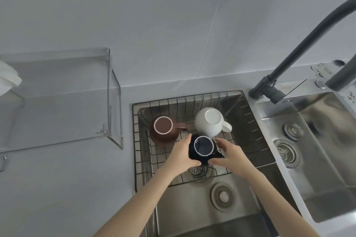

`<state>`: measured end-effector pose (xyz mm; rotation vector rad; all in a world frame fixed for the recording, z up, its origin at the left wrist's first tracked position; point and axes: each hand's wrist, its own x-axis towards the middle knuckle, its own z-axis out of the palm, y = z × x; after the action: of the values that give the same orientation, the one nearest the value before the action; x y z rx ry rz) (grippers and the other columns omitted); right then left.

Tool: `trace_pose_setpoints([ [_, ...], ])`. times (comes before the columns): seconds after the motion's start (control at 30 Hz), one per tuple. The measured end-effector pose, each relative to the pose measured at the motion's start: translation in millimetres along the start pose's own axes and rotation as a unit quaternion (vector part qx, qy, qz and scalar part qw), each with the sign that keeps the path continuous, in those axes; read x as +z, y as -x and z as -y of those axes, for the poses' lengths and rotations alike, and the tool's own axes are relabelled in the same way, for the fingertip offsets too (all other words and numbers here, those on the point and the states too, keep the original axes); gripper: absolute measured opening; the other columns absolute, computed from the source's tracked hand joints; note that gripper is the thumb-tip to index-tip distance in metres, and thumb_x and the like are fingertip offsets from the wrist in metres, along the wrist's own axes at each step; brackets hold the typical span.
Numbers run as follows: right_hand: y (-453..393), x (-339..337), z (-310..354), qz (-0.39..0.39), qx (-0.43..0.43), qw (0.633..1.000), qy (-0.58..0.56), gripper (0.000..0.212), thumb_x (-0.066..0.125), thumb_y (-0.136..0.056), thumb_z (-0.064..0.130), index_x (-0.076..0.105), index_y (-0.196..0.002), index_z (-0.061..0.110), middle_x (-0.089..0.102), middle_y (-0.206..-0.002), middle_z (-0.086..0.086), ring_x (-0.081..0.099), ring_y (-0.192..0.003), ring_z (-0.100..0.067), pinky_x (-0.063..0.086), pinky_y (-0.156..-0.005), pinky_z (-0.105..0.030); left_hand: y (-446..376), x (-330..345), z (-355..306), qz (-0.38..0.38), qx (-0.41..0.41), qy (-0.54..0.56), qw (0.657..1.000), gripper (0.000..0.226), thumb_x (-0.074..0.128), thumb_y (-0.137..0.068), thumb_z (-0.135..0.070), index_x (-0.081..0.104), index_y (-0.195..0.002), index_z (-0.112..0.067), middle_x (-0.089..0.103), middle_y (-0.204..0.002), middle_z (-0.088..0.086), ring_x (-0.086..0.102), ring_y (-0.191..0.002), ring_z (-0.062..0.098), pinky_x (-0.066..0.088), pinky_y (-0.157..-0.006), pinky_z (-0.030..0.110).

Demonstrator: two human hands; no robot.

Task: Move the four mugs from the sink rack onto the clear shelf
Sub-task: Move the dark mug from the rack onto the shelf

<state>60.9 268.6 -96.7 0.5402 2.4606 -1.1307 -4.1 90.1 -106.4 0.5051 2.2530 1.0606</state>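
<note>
Here, both your bare forearms reach forward over the stainless steel sink (240, 215), and your left hand (183, 153) and right hand (232, 155) cup the upturned dark navy ceramic mug (203, 147) from either side, fingers curled and clamped on its body. It sits in the black wire sink rack (146, 121). Beside it stand 2 more: a brown glazed mug (163, 129) and a white ceramic mug (210, 121). The clear acrylic shelf (57, 86) stands well apart at left.

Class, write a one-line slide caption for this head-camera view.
Both hands, left hand and right hand, clasp an upturned black mug in the sink rack.
</note>
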Motion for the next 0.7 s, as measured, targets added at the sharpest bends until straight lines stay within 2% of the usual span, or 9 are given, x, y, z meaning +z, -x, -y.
trace_pose_setpoints([
  [0.07, -2.7, 3.5, -2.2, -0.008, -0.018, 1.0, -0.009, 0.077, 0.08, -0.057, 0.031, 0.047, -0.126, 0.02, 0.062, -0.118, 0.001, 0.054, -0.112, -0.012, 0.039, -0.091, -0.025, -4.0, 3.1, 1.5, -0.005, 0.005, 0.001, 1.0, 0.083, 0.081, -0.054, -0.021, 0.04, -0.126, -0.017, 0.057, -0.123, 0.002, 0.051, -0.114, 0.019, 0.036, -0.09, 0.021],
  [0.2, -5.1, 6.2, -5.2, -0.032, -0.04, 0.998, -0.027, 0.069, 0.081, -0.056, 0.03, 0.054, -0.119, 0.023, 0.065, -0.106, 0.008, 0.057, -0.103, -0.007, 0.039, -0.088, -0.021, -5.9, 4.8, 5.6, -0.02, 0.006, 0.002, 1.0, 0.088, 0.082, -0.054, -0.022, 0.039, -0.13, -0.013, 0.057, -0.127, 0.004, 0.051, -0.117, 0.019, 0.036, -0.094, 0.021],
  [0.33, -1.3, 5.2, 0.5, -0.043, -0.046, 0.997, -0.035, 0.064, 0.081, -0.053, 0.029, 0.06, -0.114, 0.022, 0.069, -0.101, 0.006, 0.06, -0.101, -0.01, 0.044, -0.088, -0.025, -2.8, -0.4, 0.4, -0.019, 0.012, -0.024, 0.999, 0.08, 0.083, -0.053, -0.022, 0.045, -0.122, -0.012, 0.062, -0.119, 0.006, 0.056, -0.11, 0.022, 0.045, -0.093, 0.032],
  [0.43, 7.2, -0.9, 20.7, -0.055, -0.068, 0.996, -0.034, 0.06, 0.081, -0.051, 0.03, 0.062, -0.108, 0.024, 0.071, -0.096, 0.004, 0.062, -0.1, -0.015, 0.048, -0.089, -0.034, 9.0, -18.2, -10.9, -0.034, 0.023, -0.052, 0.998, 0.087, 0.082, -0.056, -0.025, 0.038, -0.129, -0.009, 0.054, -0.131, 0.011, 0.05, -0.119, 0.026, 0.04, -0.098, 0.034],
  [0.53, 19.3, -18.8, 54.9, -0.076, -0.102, 0.991, -0.036, 0.066, 0.083, -0.049, 0.03, 0.061, -0.112, 0.03, 0.068, -0.09, 0.018, 0.062, -0.098, -0.015, 0.049, -0.091, -0.037, 27.7, -49.3, -31.9, -0.068, 0.048, -0.067, 0.994, 0.091, 0.081, -0.058, -0.028, 0.033, -0.133, -0.009, 0.05, -0.135, 0.01, 0.047, -0.123, 0.026, 0.038, -0.101, 0.034],
  [0.6, 29.8, -32.8, 87.6, -0.087, -0.143, 0.985, -0.04, 0.064, 0.083, -0.048, 0.032, 0.061, -0.108, 0.037, 0.064, -0.087, 0.03, 0.061, -0.097, -0.01, 0.048, -0.089, -0.03, 46.7, -77.9, -48.1, -0.11, 0.065, -0.066, 0.99, 0.088, 0.081, -0.058, -0.03, 0.036, -0.131, -0.011, 0.056, -0.129, 0.008, 0.053, -0.116, 0.025, 0.043, -0.097, 0.034],
  [0.7, 50.2, -47.0, 146.8, -0.086, -0.213, 0.972, -0.046, 0.062, 0.083, -0.046, 0.037, 0.058, -0.101, 0.053, 0.067, -0.087, 0.035, 0.059, -0.097, 0.007, 0.044, -0.083, -0.008, 82.9, -126.2, -66.3, -0.174, 0.088, -0.04, 0.98, 0.078, 0.082, -0.054, -0.032, 0.046, -0.122, -0.02, 0.066, -0.113, 0.0, 0.06, -0.099, 0.016, 0.049, -0.088, 0.032],
])
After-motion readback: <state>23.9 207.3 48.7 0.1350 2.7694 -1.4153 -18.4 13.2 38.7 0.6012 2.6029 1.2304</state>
